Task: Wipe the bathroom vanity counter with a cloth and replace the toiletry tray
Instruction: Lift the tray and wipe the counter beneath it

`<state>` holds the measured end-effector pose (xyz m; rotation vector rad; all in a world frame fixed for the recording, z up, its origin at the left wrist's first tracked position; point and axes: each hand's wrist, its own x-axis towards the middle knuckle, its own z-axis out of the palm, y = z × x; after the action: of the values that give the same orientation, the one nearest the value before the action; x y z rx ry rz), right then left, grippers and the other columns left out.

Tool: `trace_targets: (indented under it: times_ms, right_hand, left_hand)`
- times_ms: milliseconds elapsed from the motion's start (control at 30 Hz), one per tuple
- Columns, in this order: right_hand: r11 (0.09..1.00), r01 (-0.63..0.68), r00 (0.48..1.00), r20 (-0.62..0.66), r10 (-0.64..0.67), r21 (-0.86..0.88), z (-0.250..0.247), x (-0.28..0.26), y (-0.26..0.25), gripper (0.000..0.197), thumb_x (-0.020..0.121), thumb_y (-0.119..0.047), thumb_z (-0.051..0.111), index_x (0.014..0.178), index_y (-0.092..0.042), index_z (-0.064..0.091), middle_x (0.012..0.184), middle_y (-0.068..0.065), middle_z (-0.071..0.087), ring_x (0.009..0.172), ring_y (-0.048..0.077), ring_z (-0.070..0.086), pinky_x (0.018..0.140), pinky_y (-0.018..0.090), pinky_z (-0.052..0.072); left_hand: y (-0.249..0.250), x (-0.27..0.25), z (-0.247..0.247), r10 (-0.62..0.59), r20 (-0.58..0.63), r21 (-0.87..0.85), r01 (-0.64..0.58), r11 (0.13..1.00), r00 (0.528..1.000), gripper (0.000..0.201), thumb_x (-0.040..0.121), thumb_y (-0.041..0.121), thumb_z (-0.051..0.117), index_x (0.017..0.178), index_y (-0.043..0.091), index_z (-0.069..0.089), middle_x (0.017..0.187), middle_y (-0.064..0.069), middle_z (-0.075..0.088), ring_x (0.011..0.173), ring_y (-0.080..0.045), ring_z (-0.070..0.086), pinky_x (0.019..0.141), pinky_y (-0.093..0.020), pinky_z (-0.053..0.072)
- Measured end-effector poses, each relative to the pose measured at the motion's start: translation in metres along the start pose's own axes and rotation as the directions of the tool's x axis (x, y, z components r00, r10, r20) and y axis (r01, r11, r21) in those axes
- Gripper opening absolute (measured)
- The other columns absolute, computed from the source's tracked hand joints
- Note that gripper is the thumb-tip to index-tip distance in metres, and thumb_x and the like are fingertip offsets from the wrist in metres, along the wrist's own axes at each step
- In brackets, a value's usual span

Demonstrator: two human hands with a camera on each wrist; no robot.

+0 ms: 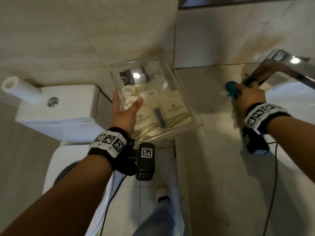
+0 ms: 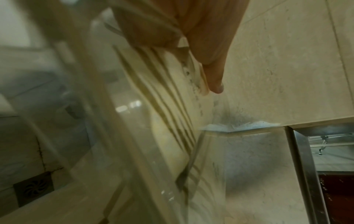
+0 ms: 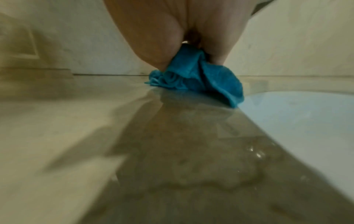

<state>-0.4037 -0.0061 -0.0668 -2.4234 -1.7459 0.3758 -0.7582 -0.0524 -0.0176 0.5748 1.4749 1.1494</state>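
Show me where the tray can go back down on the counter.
Bare counter lies between the tray in the left hand and the blue cloth gripped by the right hand. It looks wet in the right wrist view. It is crowded by the faucet and basin.

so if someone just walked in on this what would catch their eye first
Probably the clear tray of toiletries, held up at the counter's left end by the left hand, thumb inside and fingers along its side. Next, the bright blue cloth, bunched in the right hand and pressed on the wet counter beside the basin. The white toilet sits at lower left.
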Motion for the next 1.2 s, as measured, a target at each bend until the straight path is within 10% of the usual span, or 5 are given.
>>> trace_targets:
  times_ms: [333, 567, 867, 1067, 1200]
  right_hand:
    - [0.929, 0.367, 0.917, 0.152, -0.369, 0.039, 0.022, -0.075, -0.026, 0.043, 0.089, -0.014, 0.054, 0.132, -0.023, 0.054, 0.108, 0.022, 0.045, 0.091, 0.039, 0.049, 0.077, 0.033, 0.036]
    - [1.000, -0.028, 0.999, -0.021, 0.028, 0.013, 0.008, -0.036, 0.010, 0.043, 0.094, -0.014, 0.043, 0.134, -0.030, 0.049, 0.125, 0.023, 0.037, 0.105, 0.048, 0.047, 0.103, 0.042, 0.037]
    - [0.928, 0.368, 0.908, 0.193, -0.373, 0.062, 0.018, -0.115, -0.002, 0.043, 0.088, -0.008, 0.054, 0.129, -0.022, 0.056, 0.105, 0.019, 0.044, 0.088, 0.037, 0.050, 0.077, 0.031, 0.037]
    - [0.998, 0.028, 0.996, 0.080, -0.024, -0.052, 0.011, -0.069, 0.018, 0.047, 0.092, -0.014, 0.047, 0.136, -0.029, 0.046, 0.127, 0.023, 0.039, 0.107, 0.046, 0.049, 0.102, 0.043, 0.037]
    - [0.992, 0.122, 0.980, 0.162, -0.119, -0.013, 0.015, -0.106, 0.009, 0.042, 0.094, -0.020, 0.050, 0.134, -0.030, 0.049, 0.120, 0.021, 0.039, 0.102, 0.044, 0.048, 0.096, 0.041, 0.042]
  left_hand:
    - [0.000, -0.016, 0.002, -0.012, 0.025, -0.024, 0.012, 1.000, 1.000, 0.089, 0.083, 0.012, 0.070, 0.149, 0.039, 0.016, 0.127, -0.003, 0.060, 0.100, -0.021, 0.067, 0.075, -0.041, 0.059]
    - [-0.006, -0.024, -0.001, 0.049, 0.030, 0.073, -0.052, 0.996, 0.998, 0.089, 0.083, 0.017, 0.070, 0.150, 0.035, 0.014, 0.131, 0.001, 0.056, 0.104, -0.013, 0.063, 0.082, -0.034, 0.056]
    - [-0.014, -0.039, -0.012, 0.015, 0.113, 0.056, -0.022, 0.998, 0.994, 0.087, 0.084, 0.020, 0.070, 0.149, 0.040, 0.015, 0.124, -0.002, 0.059, 0.092, -0.014, 0.069, 0.070, -0.036, 0.060]
    - [-0.024, -0.055, -0.015, 0.037, 0.072, 0.040, -0.040, 0.998, 0.997, 0.083, 0.082, 0.021, 0.072, 0.146, 0.040, 0.022, 0.128, -0.002, 0.058, 0.103, -0.021, 0.065, 0.084, -0.045, 0.056]
    - [-0.030, -0.070, -0.016, 0.041, 0.057, 0.020, -0.042, 0.999, 0.998, 0.081, 0.084, 0.017, 0.070, 0.147, 0.038, 0.024, 0.126, 0.000, 0.058, 0.105, -0.021, 0.064, 0.085, -0.045, 0.056]
